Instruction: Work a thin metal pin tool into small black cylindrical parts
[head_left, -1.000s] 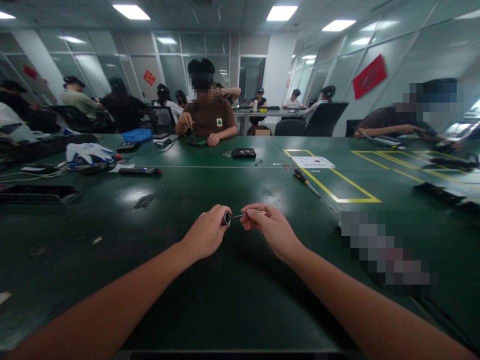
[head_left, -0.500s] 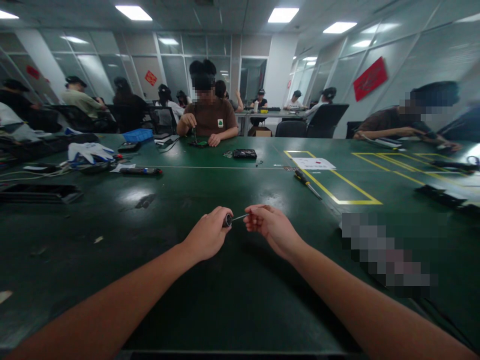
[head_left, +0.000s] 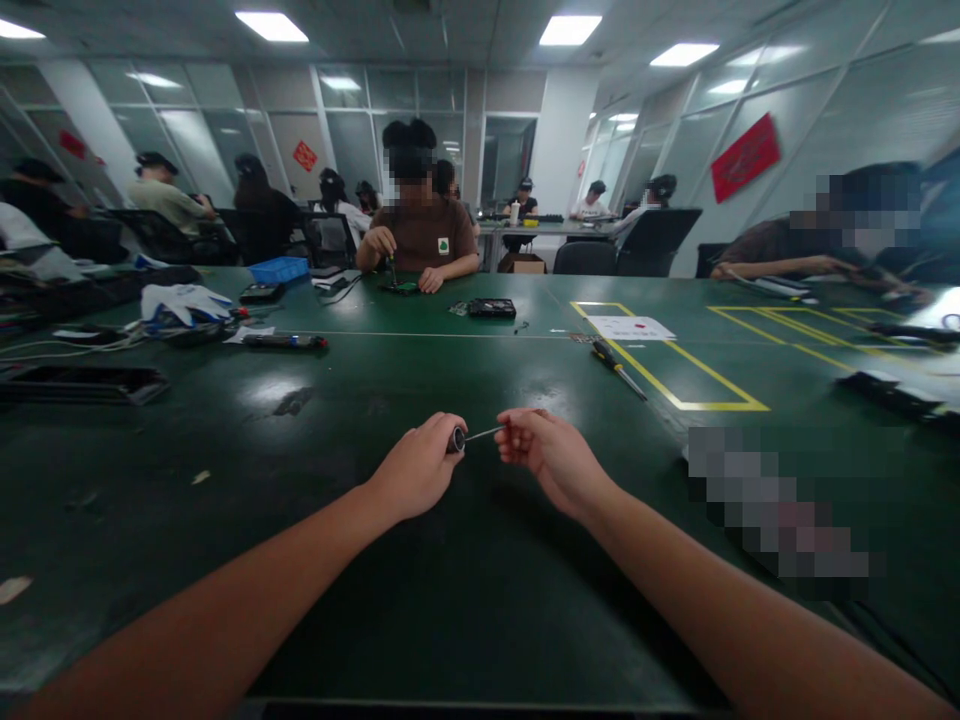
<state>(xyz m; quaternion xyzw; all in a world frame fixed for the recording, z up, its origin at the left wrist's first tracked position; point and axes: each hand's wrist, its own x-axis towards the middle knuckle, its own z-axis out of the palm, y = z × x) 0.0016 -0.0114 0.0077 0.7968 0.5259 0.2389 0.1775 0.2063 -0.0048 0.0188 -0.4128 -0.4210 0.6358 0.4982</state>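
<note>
My left hand (head_left: 420, 465) is closed around a dark cylindrical piece (head_left: 456, 439), whose round, ring-like end faces me. A thin metal rod (head_left: 484, 434) spans the gap between my hands, its left end close to that piece. Whether the two are joined I cannot tell. My right hand (head_left: 551, 455) pinches the rod's other end between thumb and fingers, which hide its tip. Both hands are just above the green table (head_left: 450, 620). Farther off to the right lies a screwdriver (head_left: 616, 368) with a black and yellow handle.
Across the table a person (head_left: 420, 235) works on a green board beside a black case (head_left: 491, 308). White gloves (head_left: 184, 303), a blue bin (head_left: 279, 270) and a dark tray (head_left: 82, 384) are at left. A blurred-out object (head_left: 772, 505) lies near my right arm.
My right hand has shifted slightly right, showing a little more of the rod. My left hand keeps its hold, almost still. The whole view has shifted slightly.
</note>
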